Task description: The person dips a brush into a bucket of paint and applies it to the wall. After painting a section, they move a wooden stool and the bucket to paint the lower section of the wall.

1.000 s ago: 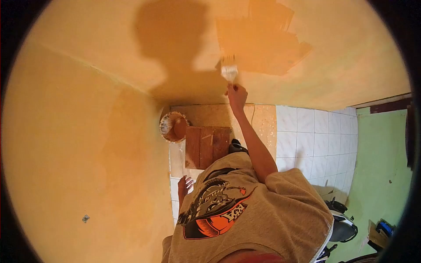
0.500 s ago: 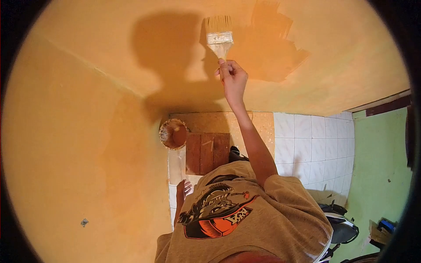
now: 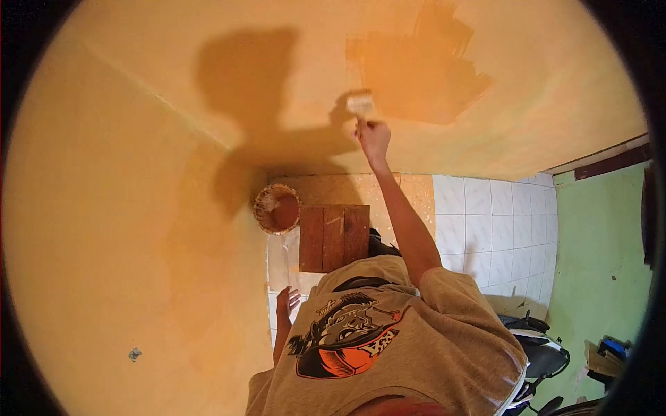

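My right hand [image 3: 374, 140], fingers wrapped round the handle, holds a wide paintbrush [image 3: 360, 104] up at the yellow-orange wall [image 3: 326, 66]. The bristles point upward and are blurred by motion; the pale ferrule shows above my fingers. Just up and to the right of the brush is a darker orange painted patch [image 3: 416, 73] with ragged edges. My left hand [image 3: 288, 302] hangs low at my side with its fingers apart, holding nothing. It is near the side wall and a brown wooden stool [image 3: 334, 239].
A paint-crusted bucket [image 3: 277, 209] with orange-brown paint stands in the corner beside the stool. White tiles [image 3: 479, 229] cover the floor on the right, below a green wall [image 3: 600, 239]. Part of a motorbike [image 3: 541, 357] stands behind me at lower right.
My right hand has brought the brush down the wall, away from its higher spot left of the patch. Fresh darker orange now shows where the brush was. My left hand still hangs low.
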A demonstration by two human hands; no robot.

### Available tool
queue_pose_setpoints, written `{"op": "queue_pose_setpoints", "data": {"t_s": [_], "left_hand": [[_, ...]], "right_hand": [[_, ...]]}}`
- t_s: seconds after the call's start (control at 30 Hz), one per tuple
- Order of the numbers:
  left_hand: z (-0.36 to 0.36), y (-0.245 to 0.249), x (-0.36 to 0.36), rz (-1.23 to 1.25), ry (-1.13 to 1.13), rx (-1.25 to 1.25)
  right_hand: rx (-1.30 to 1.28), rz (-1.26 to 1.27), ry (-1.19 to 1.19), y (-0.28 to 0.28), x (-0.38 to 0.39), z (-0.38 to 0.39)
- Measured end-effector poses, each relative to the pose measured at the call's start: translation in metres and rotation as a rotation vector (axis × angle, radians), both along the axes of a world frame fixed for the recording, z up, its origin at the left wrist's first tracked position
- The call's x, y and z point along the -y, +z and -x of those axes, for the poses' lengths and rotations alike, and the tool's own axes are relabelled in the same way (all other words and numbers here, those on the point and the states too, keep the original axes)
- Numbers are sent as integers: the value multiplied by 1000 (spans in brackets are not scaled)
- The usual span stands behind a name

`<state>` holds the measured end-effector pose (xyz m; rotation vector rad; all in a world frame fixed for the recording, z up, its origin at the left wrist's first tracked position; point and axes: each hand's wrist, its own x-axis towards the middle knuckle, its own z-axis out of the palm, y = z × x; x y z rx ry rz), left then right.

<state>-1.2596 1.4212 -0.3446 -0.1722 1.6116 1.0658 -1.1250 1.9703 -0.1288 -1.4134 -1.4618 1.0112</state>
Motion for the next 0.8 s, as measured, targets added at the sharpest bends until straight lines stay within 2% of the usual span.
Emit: {"op": "queue_pose_setpoints", "data": {"t_s": [0.03,0.1,0.17,0.2,0.27,0.33,0.4,0.53,0.6,0.67,0.7,0.77,0.8], "left_hand": [[-2,5,9,-97,-13,-40],[5,-1,14,-14,42,33],[9,-7,29,-211,-259,-223],[13,-8,28,-207,-264,-221],[23,-10,15,47,41,61],[36,-22,13,71,44,66],[44,-26,13,68,45,65],[60,-31,13,171,30,50],[65,-39,23,157,36,59],[69,-39,34,154,-1,65],[77,-55,43,141,-15,109],[80,-62,47,184,-116,82],[85,-86,75,-356,-466,-240]], "right_hand": [[-7,-19,13,39,6,4],[-225,-121,18,74,12,17],[-211,-213,29,94,16,23],[-197,-308,43,96,18,25],[-196,-292,11,84,15,28],[-197,-277,-23,49,6,27],[49,-210,-73,-18,-6,11],[259,18,-95,-90,1,-22],[348,123,-104,-93,3,-28],[362,27,-102,-85,-2,-33],[354,32,-118,-69,-5,-30],[206,-197,-88,-22,-1,-18],[181,-234,-74,8,7,-13]]}}
